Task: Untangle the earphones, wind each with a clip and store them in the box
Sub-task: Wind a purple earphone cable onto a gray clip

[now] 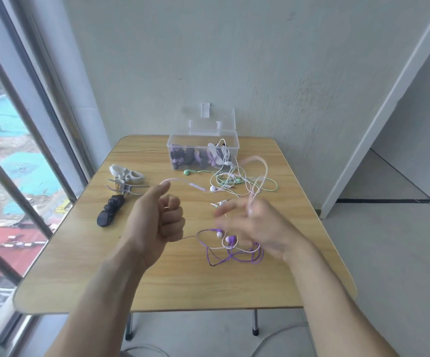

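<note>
My left hand point(159, 217) is a closed fist above the table, and a pink earphone cord point(183, 182) runs out from under its thumb. The cord arcs right in a tall loop point(260, 163) and comes down to my right hand point(255, 228), which is motion-blurred and pinches it between the fingers. Purple earphones point(230, 249) lie tangled on the table under my right hand. White and green earphones point(234, 180) lie knotted in front of the clear plastic box point(175, 145), whose lid stands open; wound earphones sit inside.
Several winding clips lie at the table's left: white ones point(126, 175), a grey one point(125, 188) and black ones point(110, 211). The wooden table point(80, 266) stands against the wall, with a window to the left and a doorway to the right.
</note>
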`<act>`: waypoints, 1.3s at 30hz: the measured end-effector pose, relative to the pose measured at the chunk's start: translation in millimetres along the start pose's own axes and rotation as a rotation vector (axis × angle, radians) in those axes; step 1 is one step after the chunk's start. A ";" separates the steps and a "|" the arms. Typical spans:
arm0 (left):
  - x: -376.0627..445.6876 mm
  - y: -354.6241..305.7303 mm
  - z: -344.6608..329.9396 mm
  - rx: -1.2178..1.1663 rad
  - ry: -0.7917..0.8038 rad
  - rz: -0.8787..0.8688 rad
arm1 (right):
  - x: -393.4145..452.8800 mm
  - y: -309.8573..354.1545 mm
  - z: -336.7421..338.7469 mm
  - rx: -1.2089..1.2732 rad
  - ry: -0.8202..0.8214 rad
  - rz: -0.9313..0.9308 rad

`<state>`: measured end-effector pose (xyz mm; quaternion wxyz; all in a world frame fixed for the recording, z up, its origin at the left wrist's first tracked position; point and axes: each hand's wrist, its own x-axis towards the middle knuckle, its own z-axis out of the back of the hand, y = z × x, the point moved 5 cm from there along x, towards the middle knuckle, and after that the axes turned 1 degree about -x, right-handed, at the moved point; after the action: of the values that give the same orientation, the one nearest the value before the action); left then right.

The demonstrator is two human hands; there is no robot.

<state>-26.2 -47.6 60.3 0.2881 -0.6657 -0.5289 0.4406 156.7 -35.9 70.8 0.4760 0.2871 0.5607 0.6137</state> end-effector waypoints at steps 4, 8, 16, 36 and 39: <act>-7.2 1.2 -23.7 -0.137 0.143 0.003 | 7.6 -9.3 -37.4 -0.416 0.127 0.113; -1.5 -2.2 -17.3 -0.161 0.019 -0.143 | 16.5 -9.1 -33.4 -0.474 -0.055 0.193; 1.0 13.0 -29.2 0.261 0.194 -0.258 | 8.3 8.0 -12.4 0.440 0.081 0.112; 15.0 23.6 -5.3 1.359 -0.249 -0.395 | -3.3 31.2 45.1 0.784 -0.178 0.405; 10.6 7.2 -2.1 1.119 -0.299 -0.484 | 0.9 18.5 52.3 0.644 -0.288 0.354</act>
<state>-20.5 -39.3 52.1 0.6075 -0.2067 -0.3885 0.6612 197.8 -11.8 99.2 0.3222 0.5971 0.5939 0.4324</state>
